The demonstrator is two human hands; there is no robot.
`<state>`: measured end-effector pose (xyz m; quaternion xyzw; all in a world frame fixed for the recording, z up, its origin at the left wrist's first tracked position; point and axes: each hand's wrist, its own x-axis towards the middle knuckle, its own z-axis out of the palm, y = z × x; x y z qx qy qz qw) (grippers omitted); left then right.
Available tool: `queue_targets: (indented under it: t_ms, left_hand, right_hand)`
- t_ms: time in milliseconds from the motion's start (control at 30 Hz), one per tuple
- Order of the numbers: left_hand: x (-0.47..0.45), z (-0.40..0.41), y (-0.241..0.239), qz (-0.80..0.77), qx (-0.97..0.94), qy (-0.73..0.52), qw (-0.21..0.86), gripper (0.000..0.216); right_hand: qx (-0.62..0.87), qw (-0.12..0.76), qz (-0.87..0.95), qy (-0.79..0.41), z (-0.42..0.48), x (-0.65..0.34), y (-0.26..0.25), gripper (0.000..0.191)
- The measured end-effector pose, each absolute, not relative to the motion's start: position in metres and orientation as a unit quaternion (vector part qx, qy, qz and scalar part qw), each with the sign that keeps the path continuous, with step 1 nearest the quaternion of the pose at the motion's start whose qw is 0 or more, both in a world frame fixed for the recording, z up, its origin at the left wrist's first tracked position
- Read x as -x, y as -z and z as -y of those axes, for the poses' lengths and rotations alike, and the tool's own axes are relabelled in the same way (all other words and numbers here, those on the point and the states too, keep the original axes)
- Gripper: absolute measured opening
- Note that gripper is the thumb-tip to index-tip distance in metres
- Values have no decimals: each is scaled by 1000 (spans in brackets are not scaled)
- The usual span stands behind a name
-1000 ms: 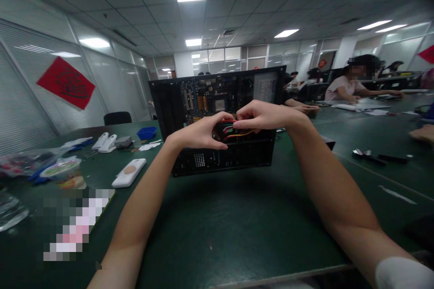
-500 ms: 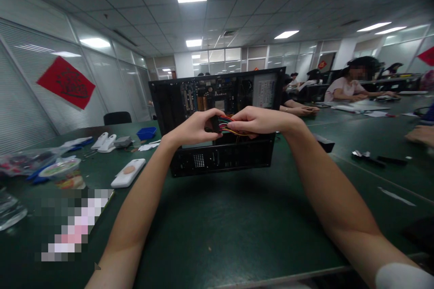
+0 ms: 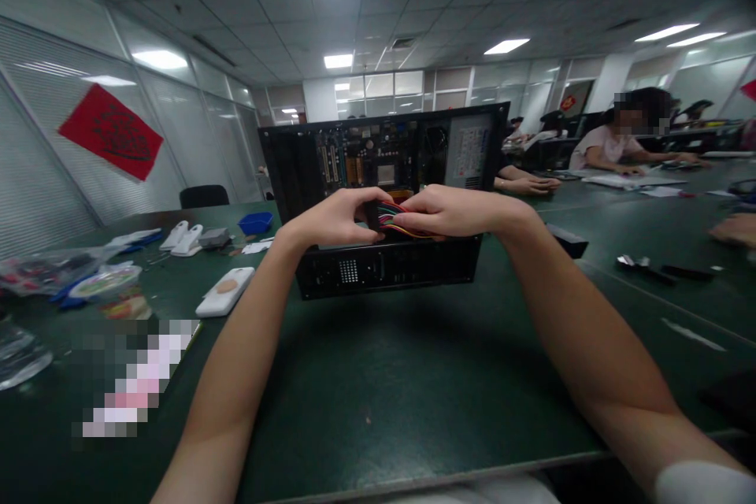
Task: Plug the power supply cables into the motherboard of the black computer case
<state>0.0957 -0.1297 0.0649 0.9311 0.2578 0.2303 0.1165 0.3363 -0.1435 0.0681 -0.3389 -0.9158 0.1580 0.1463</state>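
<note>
An open black computer case (image 3: 387, 268) stands in front of me, its inside facing me. In it I see a motherboard (image 3: 387, 150), a fan (image 3: 437, 148) and a silver power supply (image 3: 468, 150). My left hand (image 3: 336, 216) pinches a dark cable connector (image 3: 373, 214) between thumb and fingers, in front of the case's lower half. Out of that connector runs a bundle of coloured wires (image 3: 388, 214), which my right hand (image 3: 457, 211) grips close to the connector. Both hands cover part of the case's inside.
Left on the green table (image 3: 378, 378) lie a white phone-like device (image 3: 225, 291), a blue tray (image 3: 255, 222), a plastic cup (image 3: 115, 291) and plastic bags (image 3: 59, 260). Dark scraps (image 3: 646, 268) lie to the right. A co-worker (image 3: 620, 138) sits further back on the right.
The view has tipped slightly downward. My hands keep their hold on the connector and wires, and more of the motherboard shows above them.
</note>
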Motion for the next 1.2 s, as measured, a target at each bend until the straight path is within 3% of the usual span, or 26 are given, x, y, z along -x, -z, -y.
queue_targets:
  t_ms: [533, 833, 1200]
  left_hand:
    - [-98, 134, -65, -270, -944, -190, 21, 50]
    - [-98, 127, -60, -284, -942, -177, -7, 48]
    - [-103, 143, -68, -263, -938, -224, -12, 54]
  right_hand:
    - [357, 100, 919, -136, 132, -326, -61, 46]
    - [380, 234, 868, -217, 116, -297, -31, 21]
    - [325, 298, 867, -234, 123, -318, -39, 36]
